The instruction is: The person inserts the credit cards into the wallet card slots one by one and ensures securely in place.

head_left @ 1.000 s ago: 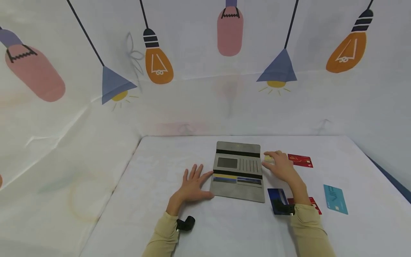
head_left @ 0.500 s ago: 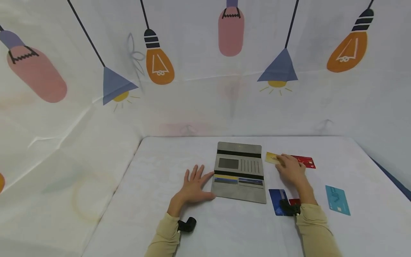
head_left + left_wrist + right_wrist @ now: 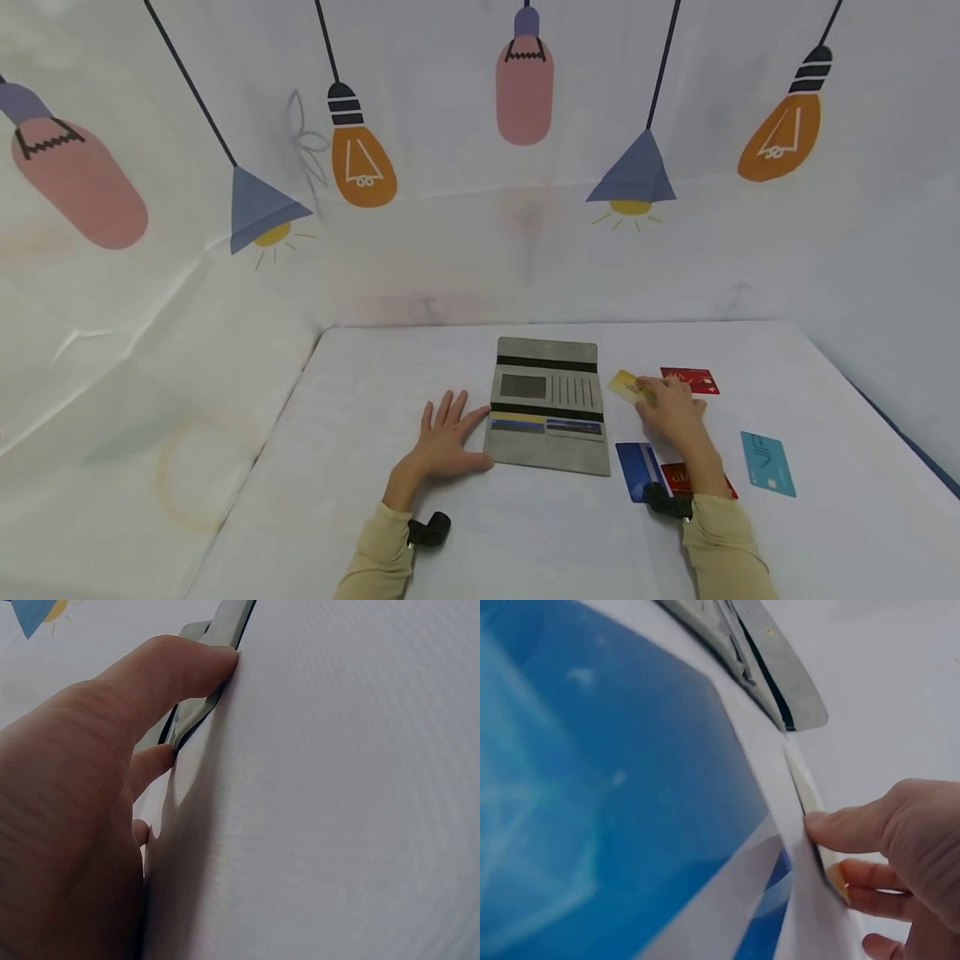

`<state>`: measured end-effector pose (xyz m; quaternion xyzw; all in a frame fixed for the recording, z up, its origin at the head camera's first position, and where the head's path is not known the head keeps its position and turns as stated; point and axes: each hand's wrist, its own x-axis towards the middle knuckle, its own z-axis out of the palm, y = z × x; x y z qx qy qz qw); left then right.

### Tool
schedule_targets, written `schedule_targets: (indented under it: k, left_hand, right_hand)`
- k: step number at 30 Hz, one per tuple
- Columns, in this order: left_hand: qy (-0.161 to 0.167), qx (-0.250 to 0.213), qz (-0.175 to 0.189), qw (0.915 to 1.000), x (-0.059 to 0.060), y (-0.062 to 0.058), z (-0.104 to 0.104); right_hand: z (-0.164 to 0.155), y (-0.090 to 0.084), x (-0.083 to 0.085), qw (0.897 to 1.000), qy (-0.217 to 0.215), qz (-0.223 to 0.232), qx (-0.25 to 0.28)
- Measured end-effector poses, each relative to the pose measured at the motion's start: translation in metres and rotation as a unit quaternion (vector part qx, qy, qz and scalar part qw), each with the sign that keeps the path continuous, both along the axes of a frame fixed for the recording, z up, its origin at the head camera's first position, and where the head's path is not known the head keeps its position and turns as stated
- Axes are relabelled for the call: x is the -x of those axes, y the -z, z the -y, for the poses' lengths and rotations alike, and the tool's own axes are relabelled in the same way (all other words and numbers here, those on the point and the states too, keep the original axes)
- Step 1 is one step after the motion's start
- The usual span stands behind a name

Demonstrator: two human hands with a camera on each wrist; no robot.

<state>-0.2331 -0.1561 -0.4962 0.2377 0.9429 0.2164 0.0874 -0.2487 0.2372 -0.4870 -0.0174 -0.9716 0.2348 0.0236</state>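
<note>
A staged tabletop set, not a lived-in room

A white cloth covers the table and runs up behind and beside it as a creased fabric backdrop printed with cartoon hanging bulbs and lampshades. No furniture, walls or windows show, which suggests a small recording booth draped for filming

The left hand fills the near side of the view, lying flat on the white table cover. Its thumb presses against the edge of the grey wallet, which runs away from the thumb tip toward the far top. A fingertip below the thumb touches the wallet's near corner.
</note>
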Motion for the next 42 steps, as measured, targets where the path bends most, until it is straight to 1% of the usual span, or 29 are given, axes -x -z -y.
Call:
schedule_targets:
  k: [5, 7, 12, 16, 19, 22, 30, 35, 42]
  left_hand:
    - [0.001, -0.005, -0.002, 1.0, -0.001, 0.0, 0.0]
    - [0.0, 0.0, -0.002, 1.0, 0.0, 0.0, 0.0]
    - [-0.002, -0.008, -0.003, 1.0, -0.001, 0.001, 0.0]
    - [-0.001, -0.004, -0.006, 1.0, -0.001, 0.004, 0.0]
    - [-0.001, 0.001, -0.002, 1.0, -0.001, 0.005, 0.0]
    - [-0.004, -0.004, -0.003, 1.0, -0.001, 0.006, 0.0]
    - [-0.006, -0.009, -0.011, 0.9999, -0.001, 0.005, 0.0]
    - [-0.004, -0.013, -0.011, 0.9999, -0.002, 0.006, 0.001]
    - [0.0, -0.008, -0.011, 0.9999, -0.001, 0.007, 0.001]
  right_hand:
    - [-0.001, 0.001, -0.005, 1.0, 0.013, -0.008, 0.008]
    - [-0.001, 0.002, -0.006, 1.0, 0.017, -0.011, 0.012]
    - [-0.003, 0.002, -0.008, 1.0, 0.015, -0.017, 0.02]
    - [-0.004, 0.005, -0.01, 0.999, 0.015, -0.022, 0.029]
    - [-0.005, 0.005, -0.01, 0.998, 0.014, -0.04, 0.038]
    - [-0.006, 0.005, -0.011, 0.997, 0.008, -0.063, 0.048]
    - [-0.004, -0.002, -0.012, 0.994, -0.001, -0.098, 0.049]
    - [-0.001, -0.009, -0.012, 0.993, -0.007, -0.105, 0.046]
    - [0.004, -0.024, -0.017, 0.992, -0.014, -0.113, 0.05]
